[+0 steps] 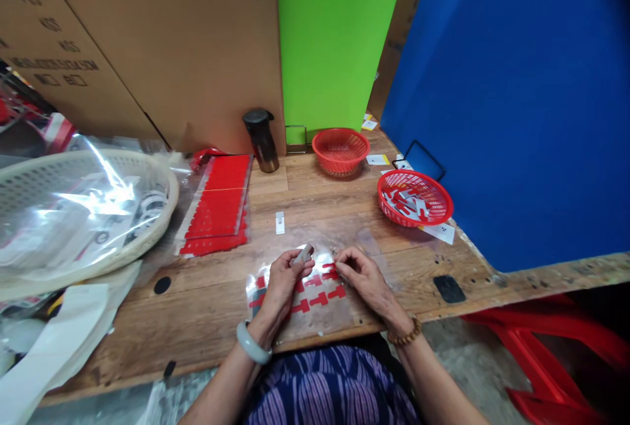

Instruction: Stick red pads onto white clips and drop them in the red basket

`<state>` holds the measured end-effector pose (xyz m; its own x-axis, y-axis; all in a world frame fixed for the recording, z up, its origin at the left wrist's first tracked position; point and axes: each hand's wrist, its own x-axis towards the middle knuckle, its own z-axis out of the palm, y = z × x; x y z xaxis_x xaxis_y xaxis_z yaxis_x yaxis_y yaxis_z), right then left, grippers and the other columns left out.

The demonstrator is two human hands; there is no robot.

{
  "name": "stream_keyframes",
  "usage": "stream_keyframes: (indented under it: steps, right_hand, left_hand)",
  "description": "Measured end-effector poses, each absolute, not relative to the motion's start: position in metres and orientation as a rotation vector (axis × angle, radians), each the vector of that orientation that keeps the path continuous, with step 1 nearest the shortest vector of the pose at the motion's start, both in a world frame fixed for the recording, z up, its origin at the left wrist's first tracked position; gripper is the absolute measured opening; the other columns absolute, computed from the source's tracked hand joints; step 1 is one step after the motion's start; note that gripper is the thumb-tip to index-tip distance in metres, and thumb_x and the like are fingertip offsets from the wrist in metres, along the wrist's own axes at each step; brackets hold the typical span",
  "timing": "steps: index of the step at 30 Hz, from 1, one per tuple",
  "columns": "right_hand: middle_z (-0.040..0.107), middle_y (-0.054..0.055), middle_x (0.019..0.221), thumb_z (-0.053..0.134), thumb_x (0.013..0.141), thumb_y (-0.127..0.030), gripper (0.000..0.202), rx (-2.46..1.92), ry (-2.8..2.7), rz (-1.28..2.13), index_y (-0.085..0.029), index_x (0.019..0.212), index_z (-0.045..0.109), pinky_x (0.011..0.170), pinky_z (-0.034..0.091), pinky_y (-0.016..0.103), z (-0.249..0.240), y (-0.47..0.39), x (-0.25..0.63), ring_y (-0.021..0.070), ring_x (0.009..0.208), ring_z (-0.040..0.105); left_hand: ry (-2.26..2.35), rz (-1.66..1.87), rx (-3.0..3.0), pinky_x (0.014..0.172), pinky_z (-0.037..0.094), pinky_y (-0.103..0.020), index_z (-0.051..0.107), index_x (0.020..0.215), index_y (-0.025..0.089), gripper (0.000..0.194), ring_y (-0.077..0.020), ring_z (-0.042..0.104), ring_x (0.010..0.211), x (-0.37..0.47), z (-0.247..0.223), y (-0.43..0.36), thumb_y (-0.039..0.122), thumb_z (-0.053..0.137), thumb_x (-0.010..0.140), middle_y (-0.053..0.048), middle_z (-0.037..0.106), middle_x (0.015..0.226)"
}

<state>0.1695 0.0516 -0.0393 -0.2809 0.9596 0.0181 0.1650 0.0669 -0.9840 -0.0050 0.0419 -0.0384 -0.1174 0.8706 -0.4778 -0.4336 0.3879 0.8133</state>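
Note:
My left hand (286,279) is closed around a small flat grey piece (305,253), whose end sticks out past the thumb and fingertips. Below it on the table lies a clear plastic sheet (339,313) carrying rows of red T-shaped cut-outs (317,299). My right hand (363,275) is over the sheet's right side, thumb and fingertips pinched at the end of a red cut-out (329,271); whether that piece is lifted off the sheet is unclear. My left forearm partly covers the sheet's left side.
A red basket (416,218) of red and white pieces stands right, another red basket (341,161) behind. Red sheets (219,195) lie left, near a dark flask (262,140) and a large white basket (167,215). A small white tag (280,223) lies ahead. Blue board (516,117) borders the right.

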Motion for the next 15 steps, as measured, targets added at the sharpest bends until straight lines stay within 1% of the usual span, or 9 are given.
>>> stream_keyframes:
  steps: [4,10,15]
  right_hand:
    - [0.054,-0.002,0.078,0.057,0.08,-0.026,0.009,-1.196,-1.534,1.27,-0.019,0.08,0.054,0.07,0.043,0.025,-0.032,0.046,0.168,0.0135,0.074,0.052]
    - [0.057,-0.002,0.075,0.057,0.079,-0.023,0.005,-1.247,-1.603,1.204,-0.019,0.077,0.055,0.068,0.043,0.025,-0.012,0.037,0.164,0.0133,0.071,0.054]
    - [0.057,-0.002,0.076,0.055,0.079,-0.019,0.001,-1.204,-1.6,1.27,-0.02,0.078,0.055,0.067,0.044,0.024,-0.007,0.03,0.161,0.013,0.071,0.055]
  left_hand:
    - [1.2,1.085,0.391,0.064,0.055,-0.021,0.058,0.095,0.011,0.029,-0.0148,0.07,0.064,-0.006,-0.033,0.035,0.001,0.065,0.069,-0.008,0.071,0.073]
    - [1.101,0.943,0.32,0.072,0.056,-0.023,0.057,0.102,0.008,0.039,-0.0183,0.071,0.073,-0.01,-0.012,0.016,-0.003,0.066,0.065,-0.011,0.072,0.077]
    - [1.091,0.924,0.321,0.072,0.056,-0.023,0.056,0.105,0.008,0.045,-0.0189,0.071,0.073,-0.008,0.0,0.01,-0.003,0.067,0.063,-0.012,0.073,0.078]
